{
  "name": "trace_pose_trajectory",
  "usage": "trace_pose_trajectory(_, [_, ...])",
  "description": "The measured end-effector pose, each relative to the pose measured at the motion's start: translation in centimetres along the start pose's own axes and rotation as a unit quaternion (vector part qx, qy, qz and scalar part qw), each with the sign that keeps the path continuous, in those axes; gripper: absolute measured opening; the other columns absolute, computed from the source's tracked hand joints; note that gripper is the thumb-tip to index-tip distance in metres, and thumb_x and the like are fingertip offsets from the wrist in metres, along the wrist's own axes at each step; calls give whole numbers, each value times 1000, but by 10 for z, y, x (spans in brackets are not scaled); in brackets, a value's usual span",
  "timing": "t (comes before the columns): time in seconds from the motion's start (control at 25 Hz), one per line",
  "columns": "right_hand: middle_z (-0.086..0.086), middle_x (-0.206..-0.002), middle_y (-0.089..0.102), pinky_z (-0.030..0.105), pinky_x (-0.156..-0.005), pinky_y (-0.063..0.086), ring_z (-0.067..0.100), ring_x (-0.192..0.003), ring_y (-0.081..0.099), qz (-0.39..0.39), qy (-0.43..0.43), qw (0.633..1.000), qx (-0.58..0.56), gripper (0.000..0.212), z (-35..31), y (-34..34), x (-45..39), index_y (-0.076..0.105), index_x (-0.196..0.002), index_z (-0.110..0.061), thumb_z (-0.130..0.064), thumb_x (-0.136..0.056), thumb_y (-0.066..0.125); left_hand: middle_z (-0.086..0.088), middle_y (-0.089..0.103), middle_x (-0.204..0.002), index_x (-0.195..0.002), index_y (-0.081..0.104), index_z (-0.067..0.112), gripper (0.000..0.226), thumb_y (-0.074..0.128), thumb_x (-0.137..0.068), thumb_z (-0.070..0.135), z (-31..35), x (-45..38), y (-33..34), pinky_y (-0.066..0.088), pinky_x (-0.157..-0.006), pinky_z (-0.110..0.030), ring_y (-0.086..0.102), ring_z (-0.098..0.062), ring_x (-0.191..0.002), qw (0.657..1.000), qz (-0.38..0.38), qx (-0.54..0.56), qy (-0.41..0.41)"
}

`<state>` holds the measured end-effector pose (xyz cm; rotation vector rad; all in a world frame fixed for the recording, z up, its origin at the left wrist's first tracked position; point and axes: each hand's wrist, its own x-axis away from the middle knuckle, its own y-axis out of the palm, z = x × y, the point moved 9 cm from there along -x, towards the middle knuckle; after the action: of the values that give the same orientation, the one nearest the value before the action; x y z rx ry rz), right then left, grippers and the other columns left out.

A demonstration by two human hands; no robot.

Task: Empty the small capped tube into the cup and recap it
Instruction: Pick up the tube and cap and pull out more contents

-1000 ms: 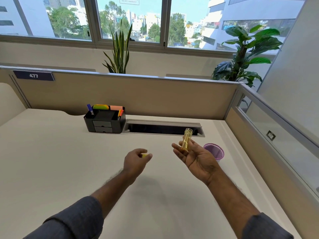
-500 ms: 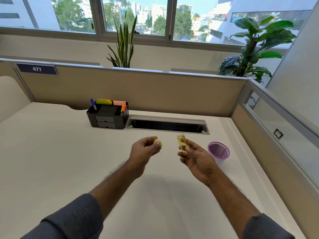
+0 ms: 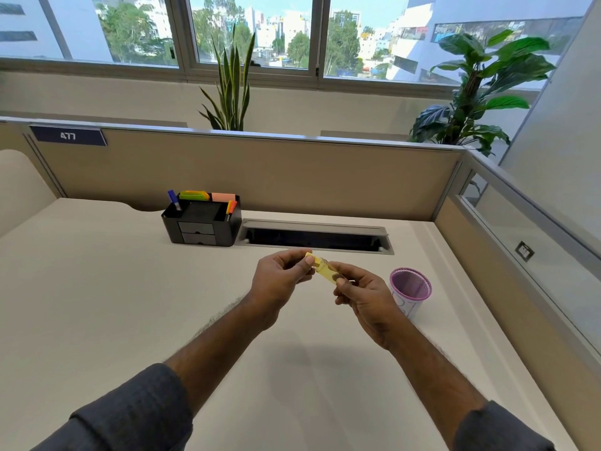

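Cap meets tube, in the air over the white tabletop (image 3: 97, 304).

The right hand (image 3: 364, 294) pinches the small clear yellow plastic tube (image 3: 326, 271), light, stiff, probably slick; the left hand (image 3: 279, 281) fingers (image 3: 309, 260) close on its yellow cap (image 3: 310, 257), left of the purple mesh cup (image 3: 410, 289).

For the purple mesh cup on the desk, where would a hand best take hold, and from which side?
Grip the purple mesh cup around its side wall below the rim, coming from its left, where the right hand already is. It stands upright with its mouth open, so probably a side wrap keeps the opening free.
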<state>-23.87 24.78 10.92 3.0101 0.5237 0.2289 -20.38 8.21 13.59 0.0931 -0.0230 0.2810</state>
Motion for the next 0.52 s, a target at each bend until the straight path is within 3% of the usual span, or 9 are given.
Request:
trace_pose_trajectory(0.28, [11,-110,65,34,-79,54,25,-85,56,8,-66,994,88,32,-19,2,3,69,-112,-26,-4,-93,57,-10,75,-95,-107,71,8,22,64,-90,19,1,0,-7,57,-72,-20,73,-20,-88,1000,10,1,6])
trace_pose_trajectory(0.4, [7,-111,62,27,-75,54,24,-87,56,11,-91,989,117,32,-26,6,6,67,-119,-23,-6,-93,59,-10,75,-94,-106,71,8,22,63,-90,21,0,0,-12,56,-70,-19,73,-20,-87,1000,22,10,-5])
trace_pose_trajectory(0.52, [9,-114,62,29,-77,54,23,-87,56,7,-98,989,107,32,-29,9,7,67,-119,-22,-7,-92,59,-11,75,-97,-107,70,8,23,62,-90,22,-3,1,-15,57,-71,-21,74,-20,-89,998,29,46,-30])
